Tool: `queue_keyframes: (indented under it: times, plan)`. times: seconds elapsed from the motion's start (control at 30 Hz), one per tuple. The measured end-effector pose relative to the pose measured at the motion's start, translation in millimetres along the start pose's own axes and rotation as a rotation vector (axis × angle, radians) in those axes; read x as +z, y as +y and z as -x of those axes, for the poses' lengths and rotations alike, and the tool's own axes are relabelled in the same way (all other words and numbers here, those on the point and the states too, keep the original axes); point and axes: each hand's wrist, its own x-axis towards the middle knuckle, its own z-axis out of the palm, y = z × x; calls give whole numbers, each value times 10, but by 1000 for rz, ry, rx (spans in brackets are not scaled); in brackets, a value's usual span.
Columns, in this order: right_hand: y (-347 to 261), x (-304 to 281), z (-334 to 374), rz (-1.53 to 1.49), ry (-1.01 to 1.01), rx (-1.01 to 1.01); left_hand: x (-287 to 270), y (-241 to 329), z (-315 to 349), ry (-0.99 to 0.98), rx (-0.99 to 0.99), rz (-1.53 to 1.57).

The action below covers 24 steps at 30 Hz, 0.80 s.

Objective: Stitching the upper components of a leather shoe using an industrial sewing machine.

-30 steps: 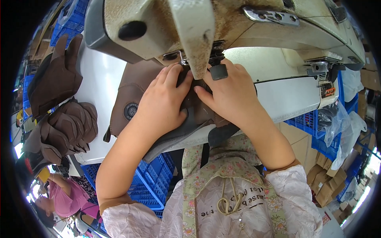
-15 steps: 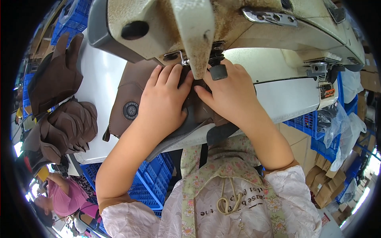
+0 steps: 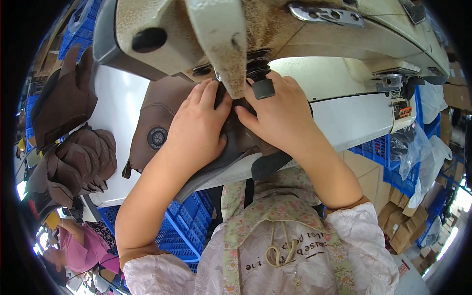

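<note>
Brown leather-like workpiece (image 3: pixel 153 110) with a round dark badge (image 3: pixel 157 137), seen from my remote post lying on the white table (image 3: pixel 115 98), partly beneath the sewing machine (image 3: pixel 305 34). The left hand (image 3: pixel 199 123) rests palm-down upon it, fingers partly bent; the right hand (image 3: pixel 280 110) lies opposite, thumb extended, other fingertips partly hidden. Whether either pinches the material, I cannot tell. Similar brown pieces (image 3: pixel 81 160) overlap at left.
</note>
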Motion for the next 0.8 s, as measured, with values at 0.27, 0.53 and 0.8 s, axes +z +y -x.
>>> queue_keyframes:
  times: [0.27, 0.53, 0.8]
  plan:
    - [-8, 5, 8, -2, 7, 11, 7, -7, -9, 6, 16, 10]
    - [-6, 5, 15, 2, -5, 19, -27, 23, -11, -38, -17, 12]
    - [136, -5, 93, -247, 0, 31, 12, 10, 56, 20, 60, -133]
